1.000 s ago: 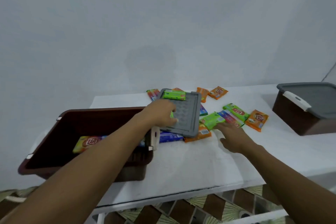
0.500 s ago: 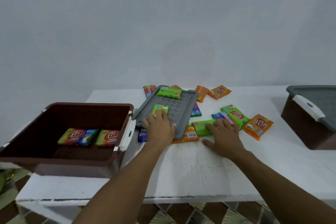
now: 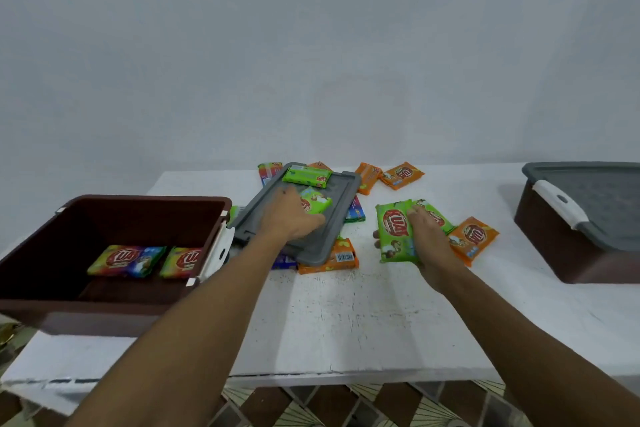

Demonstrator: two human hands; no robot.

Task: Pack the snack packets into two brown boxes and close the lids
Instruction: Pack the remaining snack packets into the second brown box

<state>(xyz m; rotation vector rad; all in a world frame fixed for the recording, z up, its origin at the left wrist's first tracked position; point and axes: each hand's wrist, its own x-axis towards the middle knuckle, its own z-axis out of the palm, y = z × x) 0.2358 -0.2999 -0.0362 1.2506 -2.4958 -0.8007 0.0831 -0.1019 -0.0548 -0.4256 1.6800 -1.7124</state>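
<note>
An open brown box (image 3: 104, 308) stands at the table's left with two colourful packets (image 3: 126, 259) inside. Its grey lid (image 3: 343, 204) lies on loose packets in the middle of the table. My left hand (image 3: 291, 218) rests on the lid and grips a green packet (image 3: 317, 202); another green packet (image 3: 306, 175) lies at the lid's far end. My right hand (image 3: 427, 239) holds a tilted green packet (image 3: 393, 230) just above the table. Orange packets (image 3: 472, 237) lie beside it. A second brown box (image 3: 568, 253) with a grey lid on it stands at the right.
The white table (image 3: 346, 322) has a worn front edge with patterned floor tiles below. More orange packets (image 3: 401, 175) lie near the wall, and blue and orange ones (image 3: 337, 258) stick out from under the loose lid. A plain wall rises behind.
My right hand has picked a green packet up off the table and tilted it. My left hand has slid further up the lid onto the green packet there.
</note>
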